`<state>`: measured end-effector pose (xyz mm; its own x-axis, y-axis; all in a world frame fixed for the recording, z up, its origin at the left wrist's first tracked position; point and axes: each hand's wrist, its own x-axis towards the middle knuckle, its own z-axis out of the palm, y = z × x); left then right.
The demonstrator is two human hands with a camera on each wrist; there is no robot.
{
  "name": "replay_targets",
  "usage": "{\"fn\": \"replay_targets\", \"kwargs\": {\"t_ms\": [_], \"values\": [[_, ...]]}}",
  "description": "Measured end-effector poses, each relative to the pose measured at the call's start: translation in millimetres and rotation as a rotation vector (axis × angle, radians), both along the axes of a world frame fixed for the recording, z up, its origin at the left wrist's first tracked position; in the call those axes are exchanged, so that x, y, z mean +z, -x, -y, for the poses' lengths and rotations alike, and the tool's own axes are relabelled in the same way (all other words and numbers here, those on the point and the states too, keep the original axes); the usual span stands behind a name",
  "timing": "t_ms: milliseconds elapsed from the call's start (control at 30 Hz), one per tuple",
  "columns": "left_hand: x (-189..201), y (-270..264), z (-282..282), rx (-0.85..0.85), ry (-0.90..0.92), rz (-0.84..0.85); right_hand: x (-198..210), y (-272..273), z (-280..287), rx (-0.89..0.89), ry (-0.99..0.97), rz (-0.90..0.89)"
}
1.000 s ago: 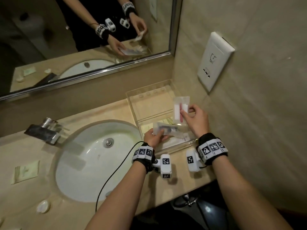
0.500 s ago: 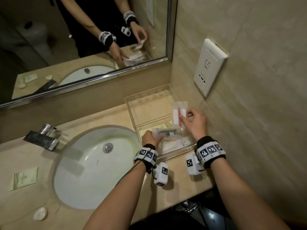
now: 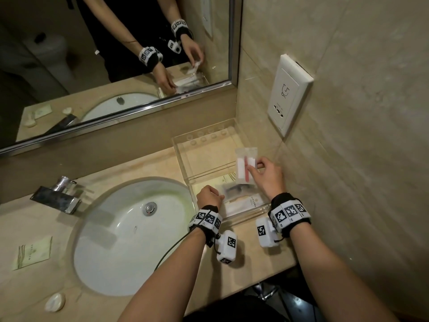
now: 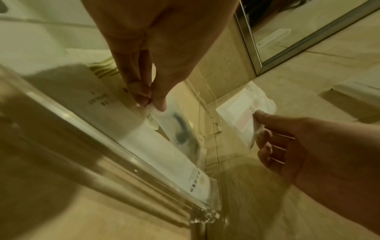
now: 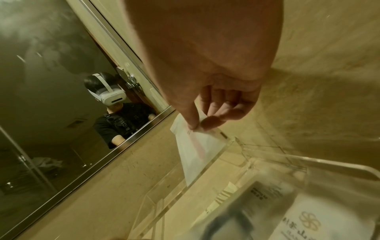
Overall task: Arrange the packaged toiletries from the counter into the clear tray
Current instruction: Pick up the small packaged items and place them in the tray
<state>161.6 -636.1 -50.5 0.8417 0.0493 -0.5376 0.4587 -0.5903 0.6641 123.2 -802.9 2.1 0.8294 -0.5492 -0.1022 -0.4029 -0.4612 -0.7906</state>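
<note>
- The clear tray (image 3: 183,159) sits in the far right corner of the desk (image 3: 144,163), tucked between the mirror ledge and the side wall, with the sink (image 3: 130,235) just beside its left wall; being parked there, both hands must reach in over its near rim.
- The left hand (image 3: 209,196) hovers over the tray's near compartment, its grip a thumb-and-fingertip pinch on one end of a frosted sachet (image 4: 176,125) with a dark item inside. Holding it by the very end probably lets the packet be laid flat on the white packets (image 3: 246,203) already lying in that compartment.
- The right hand (image 3: 267,175) is raised over the tray's right side, its grip pinching the edge of a clear packet (image 3: 245,166) that shows white pieces and a pink stick. The packet hangs upright, clear of the tray floor, seemingly waiting while the left hand finishes its placement.
- The far compartment, behind the clear divider, looks bare apart from small moulded bumps along its back wall, so it seems a likely spot for the pink-stick packet.
- More toiletries are outside the tray: a pale green sachet (image 3: 32,252) lies on the desk left of the sink, and a small round wrapped item (image 3: 54,302) rests near the desk's front left edge. Judging by these, the task is partly done.
- The thin film packets look slippery and limp, which suits the edge pinches.
</note>
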Motion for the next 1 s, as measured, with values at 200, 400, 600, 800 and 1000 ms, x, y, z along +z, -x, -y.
{"fn": "replay_targets", "kwargs": {"t_ms": [200,400,600,800,1000], "values": [[5.7,-5.5,-12.4,-0.035,-0.026,0.034,-13.2,-4.6,3.7,0.053,-0.058,-0.082],[24.3,-17.2,-7.9,-0.041,0.14,0.229,-6.1,-18.1,4.0,0.218,0.02,-0.148],[20.6,-15.3,-7.4,-0.175,-0.037,0.212,-12.5,-34.3,1.9,0.351,0.161,-0.389],[10.5,-0.6,-3.5,-0.393,-0.077,0.232,-31.7,-28.9,1.3,0.355,0.259,-0.448],[6.2,-1.9,-1.6,-0.436,-0.084,0.28,-45.9,-15.3,0.6,0.39,0.257,-0.39]]}}
